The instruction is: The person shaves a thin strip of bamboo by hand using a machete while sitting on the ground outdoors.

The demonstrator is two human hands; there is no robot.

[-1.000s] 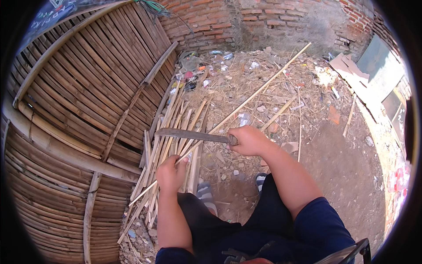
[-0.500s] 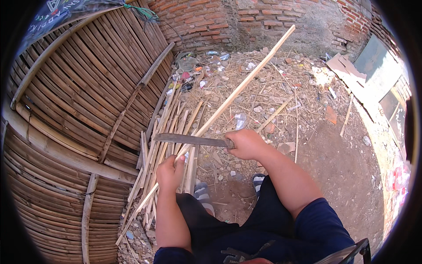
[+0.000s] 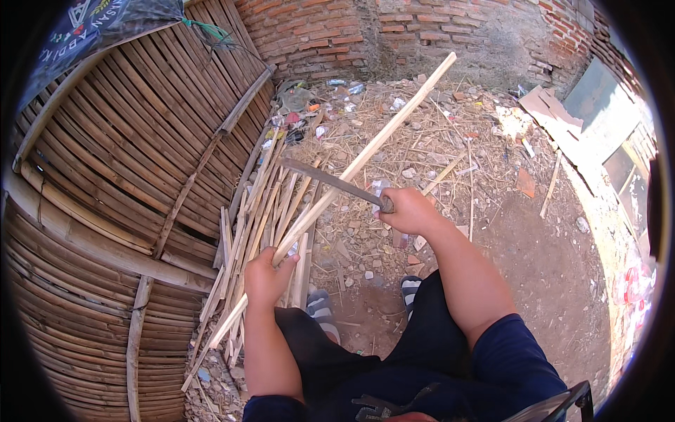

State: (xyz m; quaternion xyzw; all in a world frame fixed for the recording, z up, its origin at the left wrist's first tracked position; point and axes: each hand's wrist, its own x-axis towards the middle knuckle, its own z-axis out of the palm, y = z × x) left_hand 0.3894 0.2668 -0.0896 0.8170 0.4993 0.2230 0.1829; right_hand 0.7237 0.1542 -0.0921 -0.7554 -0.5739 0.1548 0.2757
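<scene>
The left hand [image 3: 267, 276] is clenched around a long pale bamboo strip [image 3: 365, 156], gripping it low down while the strip slants up toward one o'clock, its far end reaching close to the brick wall [image 3: 422, 35]. The right hand [image 3: 409, 209] is closed around the handle of a machete [image 3: 330, 182], whose dark blade points toward ten o'clock and crosses over the strip, meeting it roughly at the strip's middle; whether the edge bites into the bamboo cannot be told. Just beyond the left hand, at about twelve o'clock from it, lies a loose pile of split bamboo slats [image 3: 271, 197], fanned along the foot of a woven bamboo fence [image 3: 126, 155] that fills the nine o'clock side of the view. A thicker bamboo pole [image 3: 242, 105] leans across that fence. Toward twelve o'clock the ground [image 3: 548, 260] is strewn with dry straw, shavings and scraps of litter [image 3: 309, 116], and at two o'clock flat boards [image 3: 555, 116] lie near the wall. Below the hands, two striped sandals [image 3: 320, 306] rest on the dirt, partly hidden by the person's dark shorts [image 3: 394, 359].
</scene>
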